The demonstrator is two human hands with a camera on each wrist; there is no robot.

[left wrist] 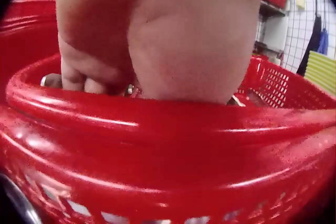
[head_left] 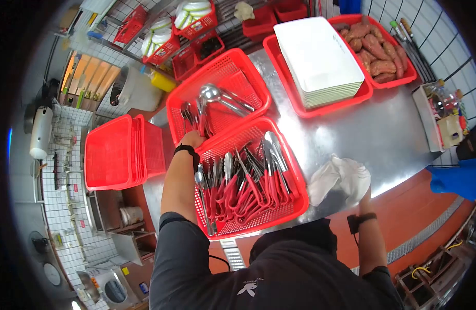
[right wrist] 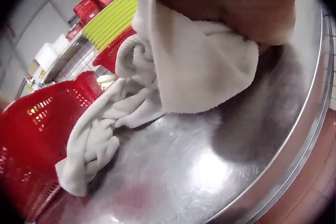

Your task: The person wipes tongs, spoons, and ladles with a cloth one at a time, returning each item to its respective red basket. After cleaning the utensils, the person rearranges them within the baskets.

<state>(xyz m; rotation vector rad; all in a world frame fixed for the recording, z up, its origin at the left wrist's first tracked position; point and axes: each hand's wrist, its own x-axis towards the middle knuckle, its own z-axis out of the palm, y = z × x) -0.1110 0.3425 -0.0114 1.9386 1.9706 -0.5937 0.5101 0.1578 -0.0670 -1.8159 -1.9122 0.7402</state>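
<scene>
My left hand point(head_left: 192, 138) reaches over the rim of the back red basket point(head_left: 261, 88) at its near left corner. Fingers and thumb go down inside that rim in the left wrist view, around the red handles of tongs point(head_left: 203, 123); the fingertips are hidden. A metal scoop point(head_left: 210, 93) lies farther in. Right in front of the body, the near red basket point(head_left: 301, 204) holds many red-handled tongs point(head_left: 248, 181). At the right, my right hand point(right wrist: 231, 3) holds a crumpled white cloth point(head_left: 339, 178) on the steel table, its fingers covered by the cloth.
On the steel table point(head_left: 398, 129), a stack of white trays point(head_left: 320, 57) sits in a red basket, beside sweet potatoes point(head_left: 375, 49) in another. Nested red baskets point(head_left: 111, 155) stand at the left. A small box of bottles point(head_left: 437, 113) is at the right edge.
</scene>
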